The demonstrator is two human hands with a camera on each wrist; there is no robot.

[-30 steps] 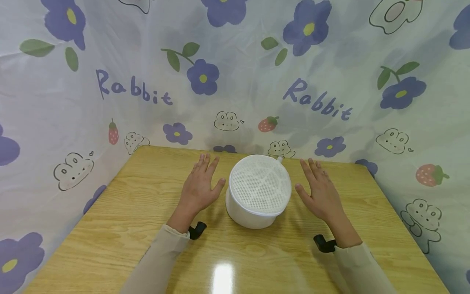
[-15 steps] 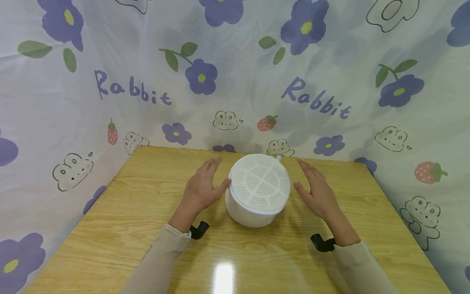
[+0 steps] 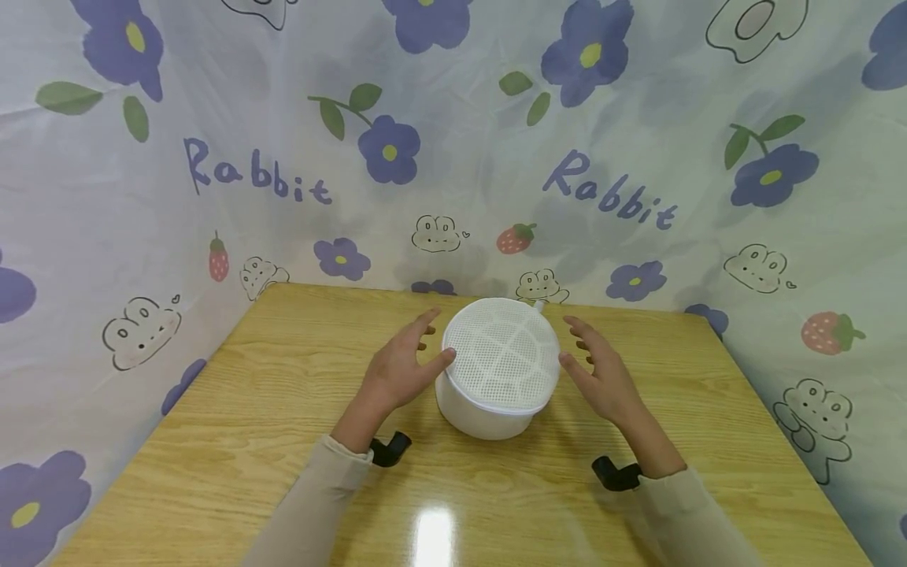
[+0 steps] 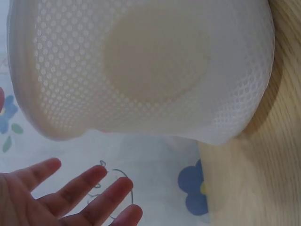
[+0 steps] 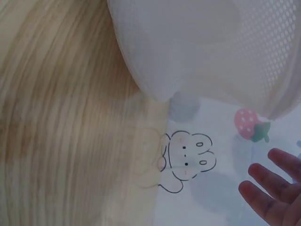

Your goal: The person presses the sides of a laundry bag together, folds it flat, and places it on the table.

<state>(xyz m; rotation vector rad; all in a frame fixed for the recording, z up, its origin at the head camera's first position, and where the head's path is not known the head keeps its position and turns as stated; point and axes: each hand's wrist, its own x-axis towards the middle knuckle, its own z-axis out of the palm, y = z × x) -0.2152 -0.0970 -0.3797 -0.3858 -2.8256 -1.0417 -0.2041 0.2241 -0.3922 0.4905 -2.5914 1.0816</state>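
Observation:
A white drum-shaped mesh laundry bag (image 3: 503, 354) stands on the wooden table, its round mesh top tilted towards me and a small tab at its back edge. To its left is my left hand (image 3: 400, 370), fingers loosely bent and spread, the thumb tip at the bag's rim; whether it touches, I cannot tell. My right hand (image 3: 609, 382) mirrors it on the other side, thumb close to the rim. In the left wrist view the fingers (image 4: 99, 179) are apart from the mesh side. The right wrist view likewise has a gap between the bag (image 5: 188, 42) and the fingers.
The wooden table (image 3: 283, 354) reaches back to a white curtain (image 3: 482, 157) printed with flowers, rabbits and strawberries, which also hangs at both sides. Black wrist mounts (image 3: 392, 449) sit under both wrists.
Both hands have drawn inward to the bag's sides, and their straight fingers have bent slightly. The bag has stayed in place.

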